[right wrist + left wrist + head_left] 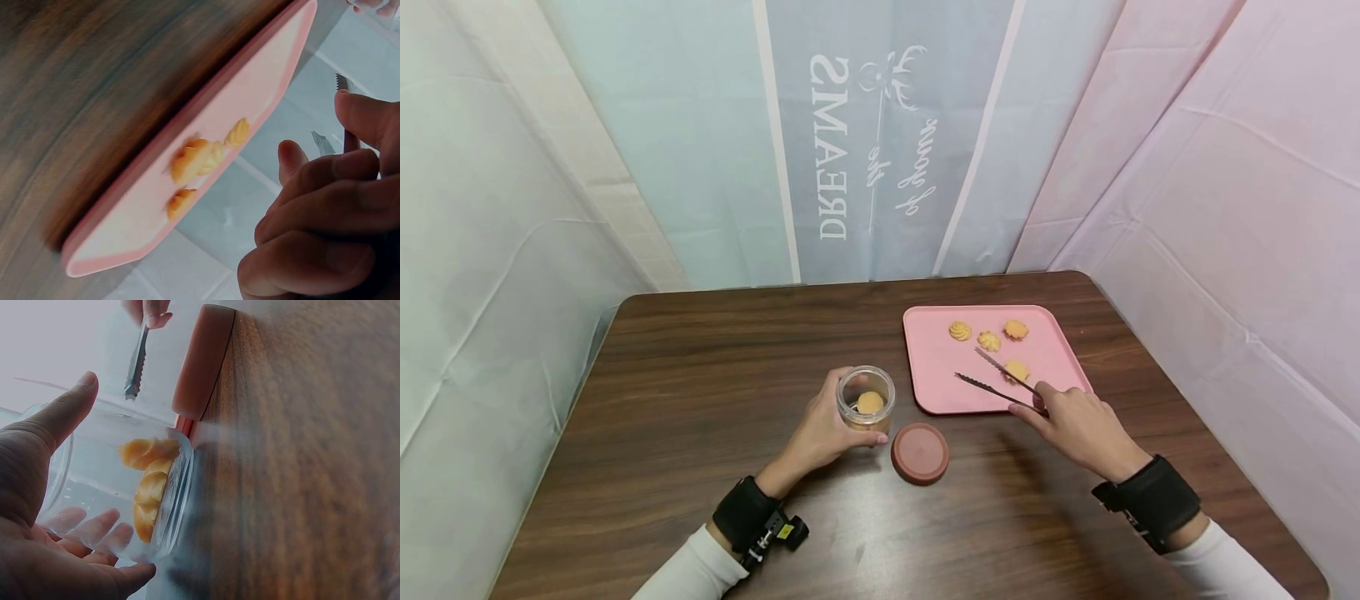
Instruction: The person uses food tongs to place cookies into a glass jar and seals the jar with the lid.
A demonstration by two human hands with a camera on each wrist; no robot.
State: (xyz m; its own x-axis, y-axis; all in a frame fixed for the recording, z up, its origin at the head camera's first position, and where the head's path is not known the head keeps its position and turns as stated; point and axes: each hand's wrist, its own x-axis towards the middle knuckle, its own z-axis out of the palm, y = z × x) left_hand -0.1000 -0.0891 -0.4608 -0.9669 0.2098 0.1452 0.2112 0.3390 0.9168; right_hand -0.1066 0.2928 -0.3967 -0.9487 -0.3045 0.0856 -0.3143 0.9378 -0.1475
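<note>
Head view: the left hand (pixel 822 429) grips a clear jar (pixel 887 413), thumb and fingers curled round its wall; a lid (pixel 920 453) lies beside it on the tabletop (pixel 700 375). The right hand (pixel 1086 427) grips metal tongs (pixel 992 389) with their arms apart, above a pink tray (pixel 934 367) bearing four cookies (pixel 988 341).

Left wrist view: more cookies (pixel 150 487) sit at the jar's base. The wall looks smooth and possibly slippery; a wraparound hold appears suitable.

Right wrist view: the tong tips stand clear of the tray and carry nothing. The cookies are judged light, brittle and crumbly; a gentle squeeze across opposite edges is advisable.
</note>
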